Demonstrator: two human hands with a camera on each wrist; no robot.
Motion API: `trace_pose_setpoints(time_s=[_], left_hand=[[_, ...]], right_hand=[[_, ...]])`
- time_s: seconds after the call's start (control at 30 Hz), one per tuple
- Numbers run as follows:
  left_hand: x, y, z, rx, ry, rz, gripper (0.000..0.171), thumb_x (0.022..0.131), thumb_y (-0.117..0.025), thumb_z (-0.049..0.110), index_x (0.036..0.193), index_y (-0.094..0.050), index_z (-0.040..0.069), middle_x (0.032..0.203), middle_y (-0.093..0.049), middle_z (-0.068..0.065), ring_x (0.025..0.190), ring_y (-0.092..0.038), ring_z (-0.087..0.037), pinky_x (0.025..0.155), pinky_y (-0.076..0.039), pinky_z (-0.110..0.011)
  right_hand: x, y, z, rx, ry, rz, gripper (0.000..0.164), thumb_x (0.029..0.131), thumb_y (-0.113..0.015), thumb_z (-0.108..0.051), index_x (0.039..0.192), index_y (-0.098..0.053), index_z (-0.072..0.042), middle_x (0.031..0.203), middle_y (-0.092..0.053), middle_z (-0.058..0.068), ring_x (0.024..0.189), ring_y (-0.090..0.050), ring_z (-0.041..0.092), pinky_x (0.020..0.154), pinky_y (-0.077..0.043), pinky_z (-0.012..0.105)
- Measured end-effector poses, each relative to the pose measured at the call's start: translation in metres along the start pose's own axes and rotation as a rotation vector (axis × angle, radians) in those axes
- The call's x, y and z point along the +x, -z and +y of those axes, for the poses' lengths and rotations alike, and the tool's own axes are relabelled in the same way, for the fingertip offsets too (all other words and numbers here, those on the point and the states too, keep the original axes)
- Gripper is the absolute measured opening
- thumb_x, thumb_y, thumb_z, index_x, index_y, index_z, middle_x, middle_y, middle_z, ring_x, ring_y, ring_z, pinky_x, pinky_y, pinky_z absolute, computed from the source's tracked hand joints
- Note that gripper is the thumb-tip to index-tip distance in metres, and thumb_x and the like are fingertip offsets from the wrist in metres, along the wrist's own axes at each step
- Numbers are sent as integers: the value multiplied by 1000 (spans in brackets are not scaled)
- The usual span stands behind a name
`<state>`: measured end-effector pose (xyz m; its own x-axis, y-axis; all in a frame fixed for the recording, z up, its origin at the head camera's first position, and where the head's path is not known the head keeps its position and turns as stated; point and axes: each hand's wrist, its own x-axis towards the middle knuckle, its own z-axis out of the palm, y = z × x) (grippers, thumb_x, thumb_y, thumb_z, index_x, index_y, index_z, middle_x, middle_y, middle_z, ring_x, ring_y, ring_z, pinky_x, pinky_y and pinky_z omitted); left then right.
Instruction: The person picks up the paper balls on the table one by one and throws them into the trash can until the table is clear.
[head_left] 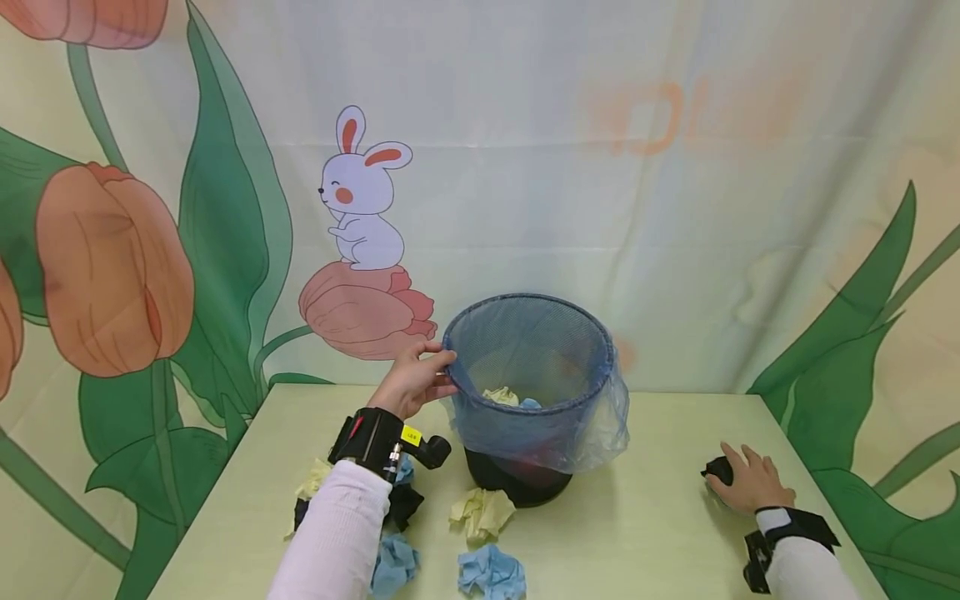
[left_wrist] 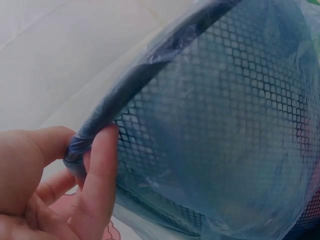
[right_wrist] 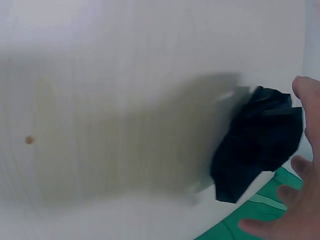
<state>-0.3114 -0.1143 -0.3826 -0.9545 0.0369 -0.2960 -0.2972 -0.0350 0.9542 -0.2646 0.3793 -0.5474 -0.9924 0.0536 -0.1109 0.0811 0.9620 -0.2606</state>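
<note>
A mesh wastebasket (head_left: 528, 487) with a translucent blue bag over its rim stands mid-table. My left hand (head_left: 415, 379) pinches its left rim; the left wrist view shows thumb and fingers on either side of the bag-covered rim (left_wrist: 130, 82). A yellow crumpled paper (head_left: 501, 397) and a blue one (head_left: 530, 403) show inside. At the table's right side, my right hand (head_left: 752, 483) is at a black crumpled paper (head_left: 720, 469), its fingers spread. In the right wrist view this black paper (right_wrist: 260, 145) sits beside the thumb and spread fingers.
In front of the basket lie a yellow crumpled paper (head_left: 482, 515) and a blue crumpled paper (head_left: 491, 572). Another blue one (head_left: 394, 567), a black one (head_left: 403, 504) and a yellow one (head_left: 313, 479) are around my left forearm. A printed curtain (head_left: 510, 208) hangs behind the table.
</note>
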Motion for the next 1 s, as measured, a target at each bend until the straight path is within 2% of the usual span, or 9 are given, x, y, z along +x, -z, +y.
trace_pose_setpoints(time_s=[0.13, 0.33, 0.57, 0.73, 1.0], left_hand=[[0, 0, 0, -2, -4, -3, 41, 93, -54, 17, 129, -38, 6, 88, -48, -8, 62, -54, -14, 60, -56, -24], [1, 0, 0, 6, 0, 0, 39, 93, -54, 17, 128, -39, 7, 89, -48, -9, 63, -55, -14, 61, -56, -25], [1, 0, -1, 5, -2, 4, 39, 93, -54, 17, 128, -40, 7, 91, -47, -9, 64, -54, -14, 61, -56, -24], [2, 0, -2, 1, 1, 4, 40, 93, -54, 17, 129, -39, 8, 91, -46, -8, 63, -54, -14, 61, -56, -25], [3, 1, -2, -3, 4, 6, 40, 93, -55, 17, 129, -39, 9, 91, -46, -8, 63, -55, -14, 60, -56, -25]], right_hand=[[-1, -11, 6, 20, -19, -32, 70, 87, -52, -46, 137, -31, -1, 135, -27, 34, 121, -22, 60, 83, -29, 78], [-2, -23, 6, 28, 53, 18, 65, 85, -58, -38, 130, -40, 5, 123, -35, 40, 107, -39, 61, 81, -40, 68], [-5, -27, -6, 15, 88, 38, 56, 81, -64, -29, 123, -47, 5, 112, -40, 40, 92, -47, 60, 79, -42, 65], [-7, -32, -12, 16, 61, 6, 55, 81, -66, -29, 123, -47, 1, 110, -42, 37, 89, -48, 57, 74, -45, 64], [-10, -40, -14, 35, -14, -64, 56, 80, -66, -25, 128, -41, -8, 115, -41, 32, 98, -43, 56, 70, -45, 66]])
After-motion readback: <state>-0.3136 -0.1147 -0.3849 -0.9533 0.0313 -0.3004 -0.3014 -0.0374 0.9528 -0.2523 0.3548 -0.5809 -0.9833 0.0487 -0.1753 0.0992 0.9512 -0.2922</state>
